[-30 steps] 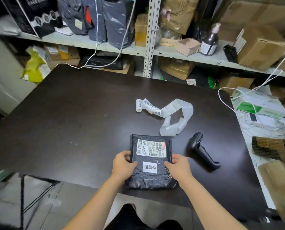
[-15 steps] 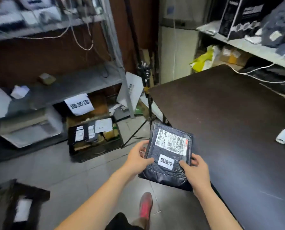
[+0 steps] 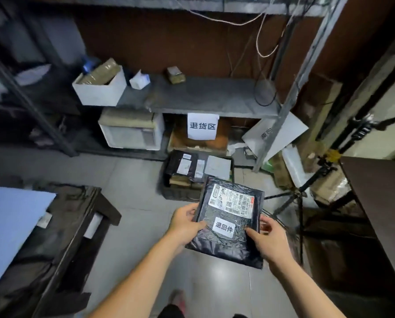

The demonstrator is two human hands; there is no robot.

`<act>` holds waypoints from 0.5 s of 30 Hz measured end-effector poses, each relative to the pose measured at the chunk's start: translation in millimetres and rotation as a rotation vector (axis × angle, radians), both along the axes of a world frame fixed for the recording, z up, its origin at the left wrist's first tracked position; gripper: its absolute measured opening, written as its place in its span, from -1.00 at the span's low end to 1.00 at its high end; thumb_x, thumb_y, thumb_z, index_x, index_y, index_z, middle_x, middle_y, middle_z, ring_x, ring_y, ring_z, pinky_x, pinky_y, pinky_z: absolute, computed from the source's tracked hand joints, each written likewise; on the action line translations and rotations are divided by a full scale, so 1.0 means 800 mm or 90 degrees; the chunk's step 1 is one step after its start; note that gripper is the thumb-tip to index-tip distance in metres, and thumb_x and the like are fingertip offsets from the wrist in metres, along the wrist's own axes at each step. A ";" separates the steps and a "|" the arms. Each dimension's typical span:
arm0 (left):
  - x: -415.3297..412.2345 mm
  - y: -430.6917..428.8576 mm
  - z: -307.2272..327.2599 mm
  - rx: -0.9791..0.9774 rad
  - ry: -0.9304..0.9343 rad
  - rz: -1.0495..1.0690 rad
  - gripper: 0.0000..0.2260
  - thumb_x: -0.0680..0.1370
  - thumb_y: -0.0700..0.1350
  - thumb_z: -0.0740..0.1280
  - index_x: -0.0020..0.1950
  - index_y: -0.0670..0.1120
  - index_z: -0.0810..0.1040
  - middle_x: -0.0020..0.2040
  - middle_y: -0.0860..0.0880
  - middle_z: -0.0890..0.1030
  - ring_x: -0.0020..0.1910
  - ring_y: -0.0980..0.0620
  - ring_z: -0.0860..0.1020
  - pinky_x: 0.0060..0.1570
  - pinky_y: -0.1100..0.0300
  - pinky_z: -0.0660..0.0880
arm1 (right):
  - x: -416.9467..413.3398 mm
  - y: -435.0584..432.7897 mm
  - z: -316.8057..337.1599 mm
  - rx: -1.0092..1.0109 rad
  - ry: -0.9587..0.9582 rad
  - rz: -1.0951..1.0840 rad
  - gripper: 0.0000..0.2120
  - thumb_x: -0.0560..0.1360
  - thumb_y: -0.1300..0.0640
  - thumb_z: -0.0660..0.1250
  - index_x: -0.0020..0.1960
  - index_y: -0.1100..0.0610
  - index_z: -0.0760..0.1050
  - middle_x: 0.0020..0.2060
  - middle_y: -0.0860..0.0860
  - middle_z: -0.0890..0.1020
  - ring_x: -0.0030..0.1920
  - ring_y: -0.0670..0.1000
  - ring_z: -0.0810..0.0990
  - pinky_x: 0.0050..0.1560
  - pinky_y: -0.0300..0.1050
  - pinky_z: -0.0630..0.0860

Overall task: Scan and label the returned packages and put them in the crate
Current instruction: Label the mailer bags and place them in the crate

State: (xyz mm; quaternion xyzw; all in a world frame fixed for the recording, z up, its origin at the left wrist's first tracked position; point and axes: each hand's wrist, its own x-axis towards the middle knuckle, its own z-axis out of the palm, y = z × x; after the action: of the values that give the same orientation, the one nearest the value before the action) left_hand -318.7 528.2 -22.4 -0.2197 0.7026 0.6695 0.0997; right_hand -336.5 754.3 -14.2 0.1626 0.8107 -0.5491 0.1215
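We hold the black package (image 3: pixel 224 214) in the air with both hands, over the grey floor (image 3: pixel 132 180) and on the near side of the crate (image 3: pixel 175 194); in this view its far edge overlaps the crate's near right corner. Our left hand (image 3: pixel 185 223) grips the package's left edge, thumb on top and fingers curled beneath. Our right hand (image 3: pixel 268 239) grips the right edge the same way. A shipping label (image 3: pixel 232 200) and a small white sticker (image 3: pixel 224 227) face up. The crate sits on the floor under a shelf (image 3: pixel 214 97) bearing a paper sign (image 3: pixel 202 126), and already holds dark labelled parcels (image 3: pixel 185 165). A dark table (image 3: pixel 380 193) stands at the right.
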 end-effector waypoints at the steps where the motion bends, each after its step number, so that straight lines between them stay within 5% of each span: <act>1: -0.012 -0.020 -0.008 -0.006 -0.005 0.004 -0.56 0.44 -0.44 0.45 0.26 -0.11 0.60 -0.07 0.13 0.68 -0.13 0.21 0.66 -0.22 0.40 0.55 | -0.015 -0.021 -0.006 0.001 -0.008 0.015 -0.69 0.42 0.37 0.50 0.10 0.14 0.56 -0.13 0.05 0.68 -0.22 -0.03 0.63 -0.21 -0.17 0.53; 5: -0.063 -0.089 -0.040 -0.030 -0.027 0.013 -0.54 0.45 -0.39 0.47 0.30 -0.09 0.59 0.11 -0.09 0.66 0.08 -0.08 0.65 0.07 0.13 0.62 | -0.084 -0.089 -0.031 0.002 -0.044 0.059 -0.74 0.44 0.41 0.47 0.01 0.11 0.61 -0.14 0.06 0.71 -0.18 0.03 0.67 -0.15 -0.10 0.62; 7: -0.095 -0.114 -0.056 -0.019 -0.040 0.026 -0.52 0.44 -0.42 0.46 0.32 -0.12 0.58 0.09 -0.09 0.67 0.04 -0.02 0.67 0.01 0.18 0.62 | -0.126 -0.112 -0.048 0.004 -0.073 0.065 -0.76 0.45 0.40 0.46 0.04 0.15 0.62 -0.14 0.09 0.71 -0.17 0.07 0.68 -0.10 -0.03 0.64; 11: -0.181 -0.156 -0.095 -0.002 -0.092 0.056 -0.37 0.43 -0.41 0.47 0.46 -0.10 0.45 0.28 -0.17 0.56 0.24 -0.10 0.58 0.23 0.00 0.56 | -0.239 -0.153 -0.098 0.013 -0.114 0.096 -0.76 0.46 0.32 0.48 0.11 0.19 0.60 -0.09 0.13 0.70 -0.14 0.10 0.69 -0.06 -0.02 0.64; 15: -0.283 -0.193 -0.142 -0.048 -0.109 0.064 -0.33 0.43 -0.43 0.45 0.49 -0.08 0.41 0.19 -0.10 0.58 0.03 0.12 0.63 -0.04 0.29 0.57 | -0.367 -0.195 -0.165 0.004 -0.115 0.147 -0.82 0.46 0.33 0.49 -0.04 0.09 0.61 -0.11 0.09 0.71 -0.15 0.04 0.70 -0.04 -0.03 0.65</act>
State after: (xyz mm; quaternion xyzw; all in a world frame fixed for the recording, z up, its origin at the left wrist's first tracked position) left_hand -545.1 373.5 -136.3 -0.3149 0.7042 0.6255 0.1170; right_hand -630.1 598.3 -146.0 0.1173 0.8115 -0.5122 0.2556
